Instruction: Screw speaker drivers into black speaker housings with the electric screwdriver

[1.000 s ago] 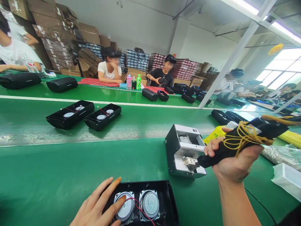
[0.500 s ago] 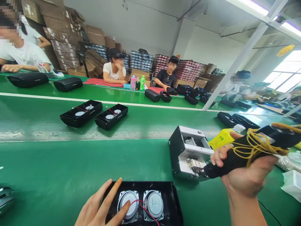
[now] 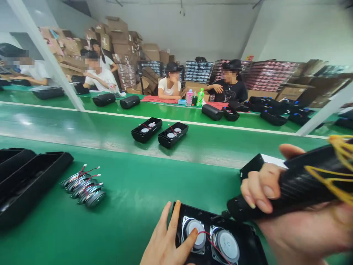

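Speaker (image 3: 227, 246) marking illegible; right hand (image 3: 305, 228) clasps driver (image 3: 299, 184), left hand (image 3: 170, 238) spread over black casing (image 3: 249, 235).

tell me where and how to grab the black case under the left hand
Probably by its left end, coming from the left, where the left hand lies. The black case is open side up, so its raised walls give an edge to pinch; speakers occupy the middle, and the black tool in the right hand crowds its far edge.
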The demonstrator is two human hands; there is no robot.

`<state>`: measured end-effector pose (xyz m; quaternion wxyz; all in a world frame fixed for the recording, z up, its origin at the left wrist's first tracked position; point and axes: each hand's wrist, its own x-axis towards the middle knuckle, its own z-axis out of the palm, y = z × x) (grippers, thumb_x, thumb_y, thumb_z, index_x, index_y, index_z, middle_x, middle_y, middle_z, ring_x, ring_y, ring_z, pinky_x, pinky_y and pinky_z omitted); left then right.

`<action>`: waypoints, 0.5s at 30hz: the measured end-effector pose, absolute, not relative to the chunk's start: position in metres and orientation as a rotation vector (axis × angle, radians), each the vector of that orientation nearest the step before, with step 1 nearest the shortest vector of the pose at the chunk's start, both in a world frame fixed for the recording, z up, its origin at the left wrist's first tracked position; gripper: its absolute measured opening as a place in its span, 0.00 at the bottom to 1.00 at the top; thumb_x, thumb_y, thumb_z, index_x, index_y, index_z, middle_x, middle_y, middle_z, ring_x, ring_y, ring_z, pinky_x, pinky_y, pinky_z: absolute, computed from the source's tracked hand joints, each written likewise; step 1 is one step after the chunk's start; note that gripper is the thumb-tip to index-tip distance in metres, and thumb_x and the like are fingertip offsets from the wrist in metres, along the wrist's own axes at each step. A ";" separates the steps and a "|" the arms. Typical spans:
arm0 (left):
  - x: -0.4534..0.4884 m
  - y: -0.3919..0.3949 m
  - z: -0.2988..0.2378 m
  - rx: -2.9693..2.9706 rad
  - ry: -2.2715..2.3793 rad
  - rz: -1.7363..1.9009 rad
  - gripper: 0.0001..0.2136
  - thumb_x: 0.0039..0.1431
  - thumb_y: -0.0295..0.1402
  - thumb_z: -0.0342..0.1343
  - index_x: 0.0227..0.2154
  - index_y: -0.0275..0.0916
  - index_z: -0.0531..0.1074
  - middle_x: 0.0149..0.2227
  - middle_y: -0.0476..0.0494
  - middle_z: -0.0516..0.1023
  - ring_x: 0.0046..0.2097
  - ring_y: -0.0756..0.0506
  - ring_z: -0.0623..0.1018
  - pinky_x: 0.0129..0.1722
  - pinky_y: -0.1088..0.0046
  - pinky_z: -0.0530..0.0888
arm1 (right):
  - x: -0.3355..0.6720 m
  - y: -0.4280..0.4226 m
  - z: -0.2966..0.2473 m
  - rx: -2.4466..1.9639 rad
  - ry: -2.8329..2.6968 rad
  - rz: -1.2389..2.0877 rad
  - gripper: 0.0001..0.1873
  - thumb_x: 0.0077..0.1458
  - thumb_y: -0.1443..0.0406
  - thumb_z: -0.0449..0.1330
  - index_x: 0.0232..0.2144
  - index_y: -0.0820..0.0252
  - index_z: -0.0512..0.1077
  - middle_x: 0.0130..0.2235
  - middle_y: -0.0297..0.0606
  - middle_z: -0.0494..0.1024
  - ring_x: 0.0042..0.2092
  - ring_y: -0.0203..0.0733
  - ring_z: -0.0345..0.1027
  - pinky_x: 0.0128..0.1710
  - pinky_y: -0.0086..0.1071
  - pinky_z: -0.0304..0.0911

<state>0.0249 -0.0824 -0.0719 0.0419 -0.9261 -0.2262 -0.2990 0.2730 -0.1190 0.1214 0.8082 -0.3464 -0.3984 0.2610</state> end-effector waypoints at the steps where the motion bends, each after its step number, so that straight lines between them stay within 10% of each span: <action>1: 0.025 -0.081 -0.072 -2.854 -0.645 -0.907 0.40 0.64 0.63 0.63 0.75 0.58 0.63 0.83 0.27 0.34 0.72 0.19 0.70 0.54 0.52 0.85 | 0.260 -0.109 0.121 -0.735 -0.873 0.573 0.33 0.59 0.32 0.62 0.51 0.46 0.81 0.21 0.29 0.69 0.16 0.35 0.55 0.15 0.31 0.56; 15: 0.035 -0.085 -0.063 -2.864 -0.701 -1.007 0.44 0.57 0.66 0.66 0.72 0.54 0.65 0.82 0.24 0.28 0.66 0.20 0.77 0.49 0.53 0.87 | 0.220 -0.068 0.058 -0.800 -0.876 0.891 0.38 0.60 0.30 0.60 0.55 0.50 0.74 0.26 0.29 0.71 0.21 0.37 0.61 0.20 0.33 0.62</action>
